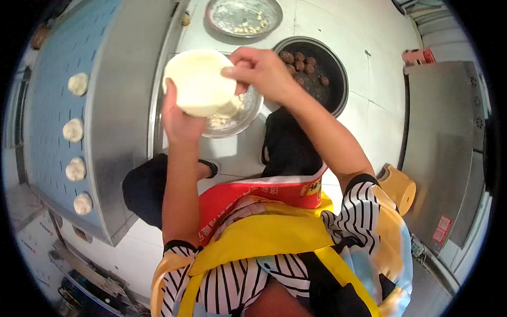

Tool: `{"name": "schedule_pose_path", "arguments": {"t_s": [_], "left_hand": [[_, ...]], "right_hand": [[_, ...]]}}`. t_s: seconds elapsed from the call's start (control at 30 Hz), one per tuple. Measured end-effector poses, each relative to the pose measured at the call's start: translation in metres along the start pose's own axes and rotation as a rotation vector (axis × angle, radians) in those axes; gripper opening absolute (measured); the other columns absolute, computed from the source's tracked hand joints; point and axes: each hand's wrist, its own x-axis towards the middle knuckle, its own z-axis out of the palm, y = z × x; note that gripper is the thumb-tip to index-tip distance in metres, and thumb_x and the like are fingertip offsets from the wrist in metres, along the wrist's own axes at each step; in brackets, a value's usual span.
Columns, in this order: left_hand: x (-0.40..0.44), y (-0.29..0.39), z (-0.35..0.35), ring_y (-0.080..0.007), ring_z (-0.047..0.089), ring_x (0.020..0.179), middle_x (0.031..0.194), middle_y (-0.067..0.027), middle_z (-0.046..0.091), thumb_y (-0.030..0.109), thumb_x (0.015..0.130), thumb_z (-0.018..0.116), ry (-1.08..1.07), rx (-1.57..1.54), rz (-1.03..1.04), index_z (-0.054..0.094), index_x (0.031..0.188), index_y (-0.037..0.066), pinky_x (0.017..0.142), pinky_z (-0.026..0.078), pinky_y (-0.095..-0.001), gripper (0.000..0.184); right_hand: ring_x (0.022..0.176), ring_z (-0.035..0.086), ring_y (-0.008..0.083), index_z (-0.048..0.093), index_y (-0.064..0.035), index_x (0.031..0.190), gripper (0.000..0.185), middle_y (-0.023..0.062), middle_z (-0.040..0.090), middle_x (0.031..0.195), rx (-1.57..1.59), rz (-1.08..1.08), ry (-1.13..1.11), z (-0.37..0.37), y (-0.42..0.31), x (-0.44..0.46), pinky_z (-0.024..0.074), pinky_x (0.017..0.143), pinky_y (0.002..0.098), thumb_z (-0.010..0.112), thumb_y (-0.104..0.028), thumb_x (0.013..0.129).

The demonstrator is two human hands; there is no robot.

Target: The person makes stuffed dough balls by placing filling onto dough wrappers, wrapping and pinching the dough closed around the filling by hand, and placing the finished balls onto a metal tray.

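Observation:
A flat round sheet of pale dough [198,82] rests on my left hand [182,119], whose thumb shows at its left edge while the other fingers are hidden under it. My right hand [253,71] pinches the sheet's right edge between thumb and curled fingers. Below the dough, a metal bowl [251,113] holds pale dough pieces, partly covered by the sheet. Just right of my right hand, a black round pan [332,87] contains several dark brown balls [300,66].
On the left, a blue perforated belt [47,121] in a metal frame carries several white dough lumps [73,130]. A metal tray [244,16] with pale crumbs lies at the top. At right are a yellow stool [397,189] and a steel cabinet [438,142].

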Motion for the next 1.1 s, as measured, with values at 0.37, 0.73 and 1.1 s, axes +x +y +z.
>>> {"name": "schedule_pose_path", "arguments": {"t_s": [0.37, 0.73, 1.1], "left_hand": [[0.033, -0.042, -0.107, -0.0328, 0.041, 0.128, 0.139, -0.0154, 0.042, 0.035, 0.099, 0.039, 0.371, -0.054, -0.179, 0.038, 0.136, 0.004, 0.108, 0.029, -0.052, 0.048], [0.041, -0.075, -0.126, -0.0306, 0.042, 0.128, 0.139, -0.0129, 0.043, 0.037, 0.098, 0.04, 0.444, -0.046, -0.402, 0.038, 0.137, 0.006, 0.109, 0.03, -0.0495, 0.05], [0.05, -0.089, -0.091, -0.0299, 0.043, 0.126, 0.138, -0.0136, 0.043, 0.039, 0.1, 0.035, 0.222, -0.048, -0.432, 0.034, 0.139, 0.004, 0.107, 0.034, -0.0472, 0.052]], "right_hand": [[0.085, 0.062, 0.024, 0.062, -0.0025, 0.105, 0.038, 0.0114, 0.065, 0.09, -0.408, 0.75, 0.514, -0.227, 0.347, -0.055, 0.0491, 0.075, 0.0341, 0.074, -0.026, 0.078], [0.12, 0.049, 0.0344, 0.05, -0.0081, 0.128, 0.066, 0.0204, 0.05, 0.128, -0.803, 0.863, 0.355, -0.206, 0.419, -0.046, 0.0434, 0.095, 0.0405, 0.079, -0.025, 0.071], [0.088, 0.061, 0.0143, 0.061, -0.0007, 0.11, 0.039, 0.0056, 0.066, 0.095, 0.087, 0.486, 0.496, -0.202, 0.292, -0.033, 0.0478, 0.08, 0.0293, 0.073, -0.019, 0.077]]}}
